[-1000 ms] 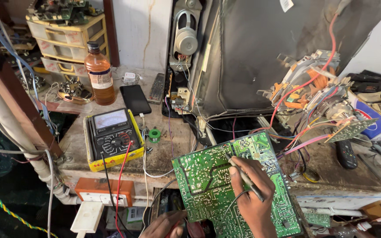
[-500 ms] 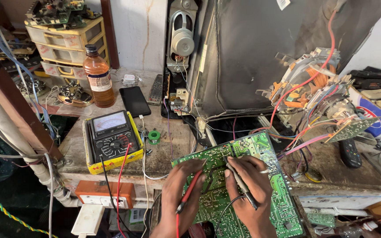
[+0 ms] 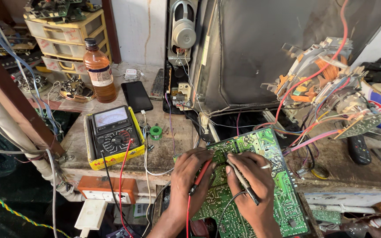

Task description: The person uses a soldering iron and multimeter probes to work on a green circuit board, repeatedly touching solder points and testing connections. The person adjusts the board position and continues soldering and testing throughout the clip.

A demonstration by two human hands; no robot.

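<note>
A worn, stained counter [image 3: 164,145] is crowded with repair gear. At its near edge a green circuit board [image 3: 265,185] is tilted up. The left hand [image 3: 190,180] is closed around a red probe [image 3: 199,176], the right hand [image 3: 248,185] around a black probe [image 3: 243,180], both tips pressed onto the board. To the left sits a yellow-cased analog multimeter [image 3: 113,136]; farther back stand a brown bottle [image 3: 100,72] and plastic drawers [image 3: 62,31], and a television tube [image 3: 283,48] rises against the wall.

Head-worn camera — steeply down, close over the workbench [image 3: 164,145].

Lit evenly by soft daylight, sharp throughout, with faint shadows, mild wide-angle bending at edges, and no glare.
</note>
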